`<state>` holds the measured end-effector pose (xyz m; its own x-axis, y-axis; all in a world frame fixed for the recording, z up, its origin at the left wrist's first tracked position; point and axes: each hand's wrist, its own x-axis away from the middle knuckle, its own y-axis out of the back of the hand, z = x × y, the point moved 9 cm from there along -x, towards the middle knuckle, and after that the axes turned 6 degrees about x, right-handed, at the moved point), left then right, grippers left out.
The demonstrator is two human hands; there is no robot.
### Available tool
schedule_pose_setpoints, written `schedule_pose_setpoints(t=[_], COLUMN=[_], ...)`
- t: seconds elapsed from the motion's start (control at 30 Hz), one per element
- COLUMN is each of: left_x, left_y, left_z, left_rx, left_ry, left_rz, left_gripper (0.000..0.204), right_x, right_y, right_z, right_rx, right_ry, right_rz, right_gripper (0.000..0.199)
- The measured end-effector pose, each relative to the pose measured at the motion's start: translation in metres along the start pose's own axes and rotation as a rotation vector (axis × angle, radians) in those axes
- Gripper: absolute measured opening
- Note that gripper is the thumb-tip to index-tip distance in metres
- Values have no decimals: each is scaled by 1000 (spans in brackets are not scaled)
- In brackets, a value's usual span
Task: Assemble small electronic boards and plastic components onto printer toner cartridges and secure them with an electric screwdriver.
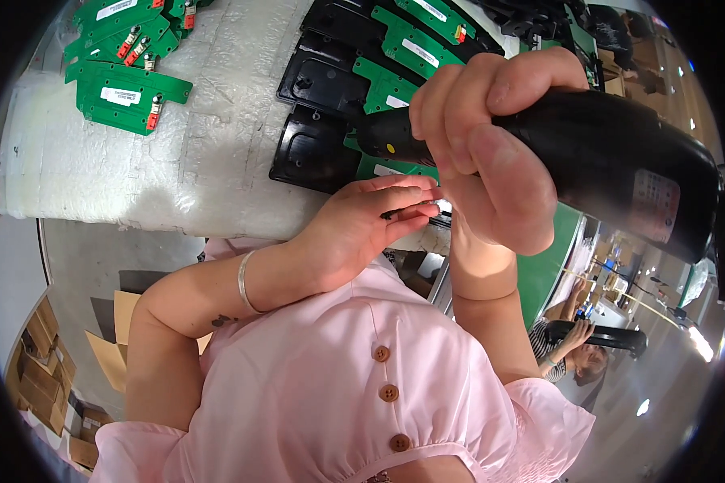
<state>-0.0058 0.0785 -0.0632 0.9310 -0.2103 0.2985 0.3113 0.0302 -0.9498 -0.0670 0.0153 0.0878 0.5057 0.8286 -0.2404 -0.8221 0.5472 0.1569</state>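
My right hand [499, 153] is closed round a black electric screwdriver [612, 161], its thick end toward the upper right. The tool's narrow front [391, 133] points left over a row of black plastic housings [312, 149] with green circuit boards [379, 84] on them. Just below that front, my left hand [362, 217] reaches to the near edge of the closest housing. Its fingers are stretched out and slightly apart, and I see nothing held in them. My right hand hides part of the boards.
A pile of green circuit boards [125, 92] with small red-and-white parts lies on the wrapped white work surface [217, 153], at the far left. Cardboard boxes [44, 370] stand on the floor to the left. At right, a co-worker [572, 354] holds a similar black tool.
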Motion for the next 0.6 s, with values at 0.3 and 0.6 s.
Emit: schedule_pose_setpoints(t=[0.3, 0.6], left_x=[38, 118], left_y=[-9, -86], left_z=[-10, -338], left_rx=[-32, -516], left_ry=[240, -679], left_rz=[-86, -27], left_gripper=[21, 24], right_x=[15, 97], right_y=[112, 266], right_z=[40, -65], right_rx=[-312, 34], right_ry=[192, -381], right_rz=[-290, -772], right_gripper=[29, 34])
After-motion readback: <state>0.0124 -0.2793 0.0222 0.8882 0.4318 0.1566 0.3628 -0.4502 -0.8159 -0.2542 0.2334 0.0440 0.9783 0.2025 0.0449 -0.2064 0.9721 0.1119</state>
